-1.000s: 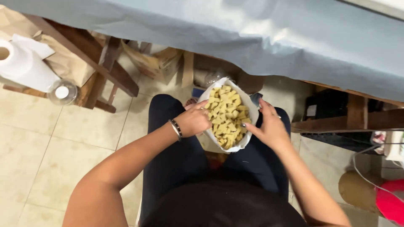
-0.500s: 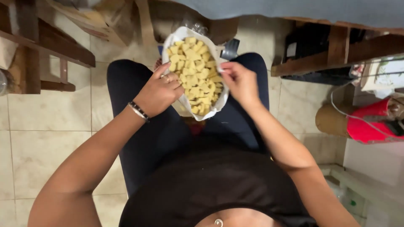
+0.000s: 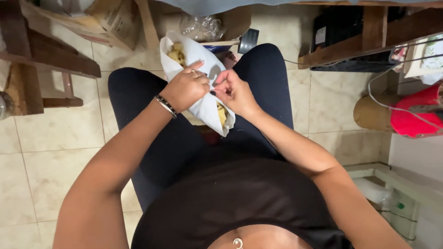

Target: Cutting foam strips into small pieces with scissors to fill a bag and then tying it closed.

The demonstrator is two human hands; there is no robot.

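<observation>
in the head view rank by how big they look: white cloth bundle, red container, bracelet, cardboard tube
1. white cloth bundle
2. red container, cut off by the frame edge, so unsure
3. cardboard tube, partly hidden, close to the container
4. bracelet, clearly smallest

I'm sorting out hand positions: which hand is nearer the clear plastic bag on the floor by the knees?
Left. The left hand grips the white paper almost straight below the plastic bag in the picture; the right hand pinches the paper farther to the right.
</observation>
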